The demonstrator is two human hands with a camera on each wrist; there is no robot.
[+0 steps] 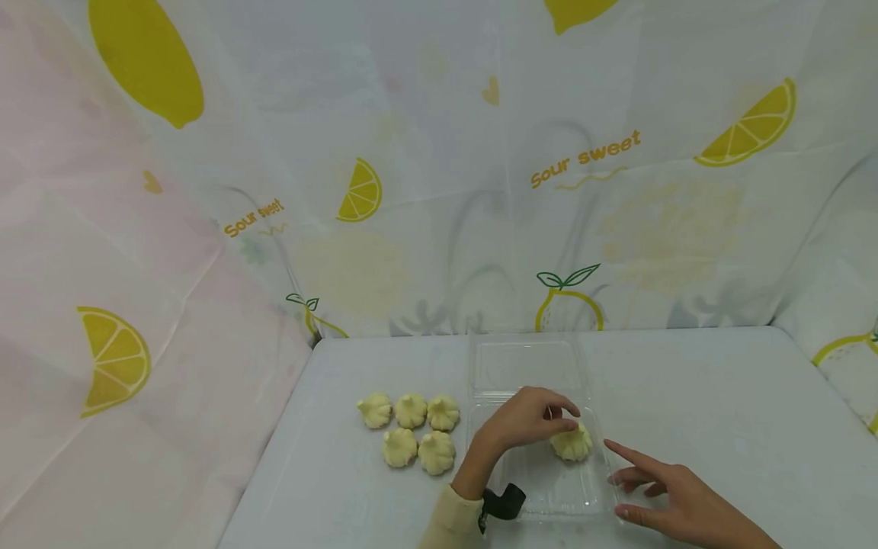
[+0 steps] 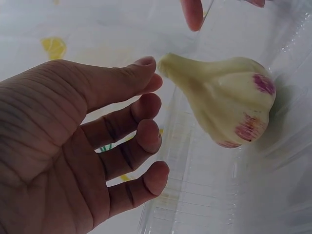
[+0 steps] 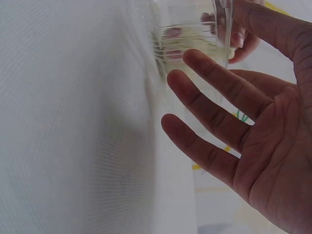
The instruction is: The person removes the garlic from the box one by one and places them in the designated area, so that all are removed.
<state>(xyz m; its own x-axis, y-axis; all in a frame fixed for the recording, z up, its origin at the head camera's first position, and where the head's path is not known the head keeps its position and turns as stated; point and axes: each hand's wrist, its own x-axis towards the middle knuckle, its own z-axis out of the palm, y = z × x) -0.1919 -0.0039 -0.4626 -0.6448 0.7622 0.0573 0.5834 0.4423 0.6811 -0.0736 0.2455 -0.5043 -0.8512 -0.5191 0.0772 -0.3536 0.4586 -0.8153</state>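
Observation:
A clear plastic clamshell box [image 1: 542, 496] lies opened on the white table, its lid [image 1: 528, 366] folded back. Inside its right part sits a garlic bulb [image 1: 571, 444], pale with purple patches on its side in the left wrist view. My left hand [image 1: 531, 418] reaches over the box. Its thumb and index fingertips lie right beside the stem of the bulb [image 2: 226, 97], not closed round it; the other fingers are loosely bent. At the box's right edge, my right hand [image 1: 661, 492] has its fingers spread, with the thumb at the rim in the right wrist view.
Several garlic bulbs [image 1: 411, 412] lie in two rows on the table, left of the box. A white cloth [image 1: 439, 152] printed with lemons hangs behind the table and along its sides. A black strap mount [image 1: 504, 502] sits on the left wrist, over the box's near edge.

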